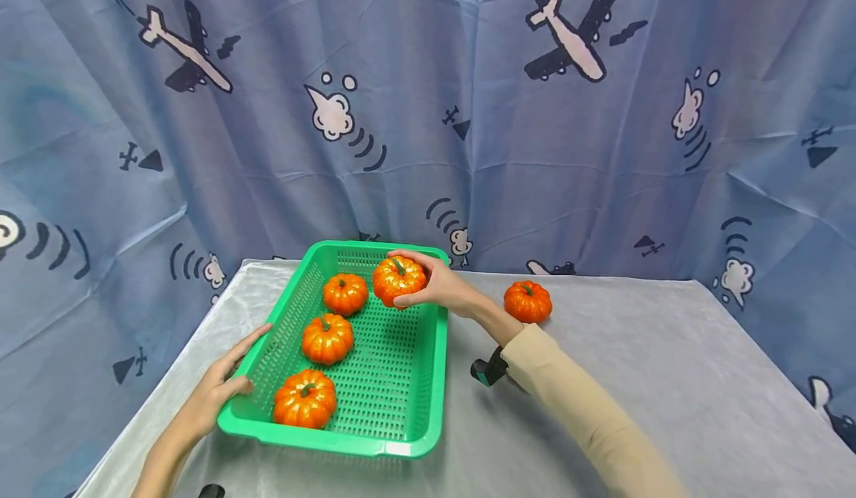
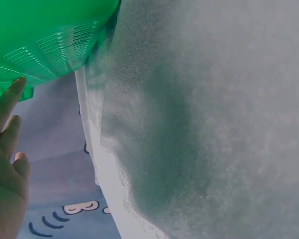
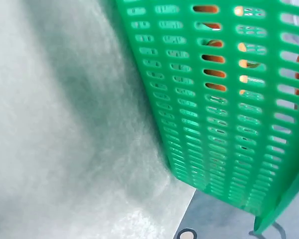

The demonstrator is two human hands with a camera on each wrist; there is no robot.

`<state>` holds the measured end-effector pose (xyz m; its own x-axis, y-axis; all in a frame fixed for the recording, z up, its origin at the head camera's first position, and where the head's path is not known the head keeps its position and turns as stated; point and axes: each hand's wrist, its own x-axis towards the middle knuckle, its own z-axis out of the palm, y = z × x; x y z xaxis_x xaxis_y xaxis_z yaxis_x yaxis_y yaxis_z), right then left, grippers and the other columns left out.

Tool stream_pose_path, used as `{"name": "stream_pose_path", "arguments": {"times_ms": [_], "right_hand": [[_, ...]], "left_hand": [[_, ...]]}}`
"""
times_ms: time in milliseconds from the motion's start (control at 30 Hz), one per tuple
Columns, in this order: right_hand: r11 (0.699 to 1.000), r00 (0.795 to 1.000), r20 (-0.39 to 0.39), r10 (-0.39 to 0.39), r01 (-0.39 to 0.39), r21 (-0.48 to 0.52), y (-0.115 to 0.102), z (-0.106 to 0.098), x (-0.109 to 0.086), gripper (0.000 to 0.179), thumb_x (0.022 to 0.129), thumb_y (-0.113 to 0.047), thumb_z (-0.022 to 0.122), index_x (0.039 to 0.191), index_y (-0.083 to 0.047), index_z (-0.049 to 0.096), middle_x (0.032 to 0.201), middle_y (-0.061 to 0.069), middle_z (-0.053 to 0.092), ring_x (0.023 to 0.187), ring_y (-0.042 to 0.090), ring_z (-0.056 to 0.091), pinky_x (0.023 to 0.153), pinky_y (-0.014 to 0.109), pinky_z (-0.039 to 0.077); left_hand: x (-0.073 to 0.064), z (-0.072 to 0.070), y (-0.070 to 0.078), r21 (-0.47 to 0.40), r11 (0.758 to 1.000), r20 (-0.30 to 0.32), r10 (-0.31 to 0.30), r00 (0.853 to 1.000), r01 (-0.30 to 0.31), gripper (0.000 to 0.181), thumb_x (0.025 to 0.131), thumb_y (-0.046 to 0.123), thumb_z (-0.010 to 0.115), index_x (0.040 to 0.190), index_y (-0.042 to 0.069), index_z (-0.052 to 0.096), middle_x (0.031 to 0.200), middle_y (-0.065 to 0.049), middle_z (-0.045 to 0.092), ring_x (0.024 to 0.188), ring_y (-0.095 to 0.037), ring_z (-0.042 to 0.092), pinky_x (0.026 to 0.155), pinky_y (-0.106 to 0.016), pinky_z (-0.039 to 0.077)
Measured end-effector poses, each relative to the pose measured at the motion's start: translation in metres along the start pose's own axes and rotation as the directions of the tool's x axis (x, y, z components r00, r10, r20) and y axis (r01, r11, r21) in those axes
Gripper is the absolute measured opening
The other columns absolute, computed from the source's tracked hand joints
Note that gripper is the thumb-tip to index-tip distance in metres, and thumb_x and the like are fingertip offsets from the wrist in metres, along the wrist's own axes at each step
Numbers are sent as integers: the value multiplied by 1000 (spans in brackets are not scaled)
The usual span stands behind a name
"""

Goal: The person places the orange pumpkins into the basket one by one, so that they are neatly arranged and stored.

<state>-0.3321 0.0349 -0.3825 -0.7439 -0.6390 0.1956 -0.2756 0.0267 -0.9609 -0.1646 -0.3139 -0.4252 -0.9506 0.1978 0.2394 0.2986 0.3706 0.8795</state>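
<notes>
A green plastic basket (image 1: 438, 349) with slotted walls sits on the table, tilted a little in the head view. Inside it, three orange pumpkins line the left side: one far (image 1: 345, 294), one in the middle (image 1: 327, 340) and one near (image 1: 305, 400). My right hand (image 1: 438, 284) grips another orange pumpkin (image 1: 399, 281) with a green stem, above the basket's far right part. At the basket's left side, my left hand (image 1: 217, 390) touches the wall and rim with fairly straight fingers. The left wrist view shows a fingertip (image 2: 19, 82) against the slotted outer wall.
One more orange pumpkin (image 1: 527, 302) lies on the grey-white tablecloth (image 1: 642, 357), right of the basket and beyond my right forearm. A blue curtain (image 1: 414, 111) printed with airplanes hangs behind the table. A black wrist strap device (image 1: 490, 368) hangs under my right wrist.
</notes>
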Motion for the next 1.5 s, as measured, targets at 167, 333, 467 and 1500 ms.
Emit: {"name": "stream_pose_path", "arguments": {"times_ms": [167,333,467,1500], "right_hand": [[998,1000,13,23,-23,-51,1,9,13,74,73,0,77,140,-11,48,130,10,53,107,25,57,87,37,53],[982,997,-26,78,-81,-173,3,14,22,74,73,-6,81,140,-9,49,126,9,56,103,22,58,84,33,53],[949,992,-33,119,-123,-291,4,18,27,74,70,-13,84,138,-13,53,123,9,58,101,21,59,82,29,53],[547,947,-67,314,-239,-803,19,32,48,68,67,-23,87,126,-8,56,119,13,61,110,27,55,94,35,46]], "left_hand": [[-1,0,1,-30,999,20,-21,1000,22,79,76,-8,46,151,12,31,126,-7,51,54,-20,61,45,-37,51],[-1,2,2,-45,999,23,-15,1000,16,80,76,-9,45,151,11,30,127,-28,45,53,-18,59,44,-37,50],[0,1,2,-24,1000,16,13,1000,-13,79,75,-9,45,151,10,31,132,-13,48,66,-16,63,50,-35,52],[0,-1,-1,-23,1000,20,7,1000,-6,80,76,-8,46,151,14,30,129,-7,50,78,-18,64,56,-34,53]]}}
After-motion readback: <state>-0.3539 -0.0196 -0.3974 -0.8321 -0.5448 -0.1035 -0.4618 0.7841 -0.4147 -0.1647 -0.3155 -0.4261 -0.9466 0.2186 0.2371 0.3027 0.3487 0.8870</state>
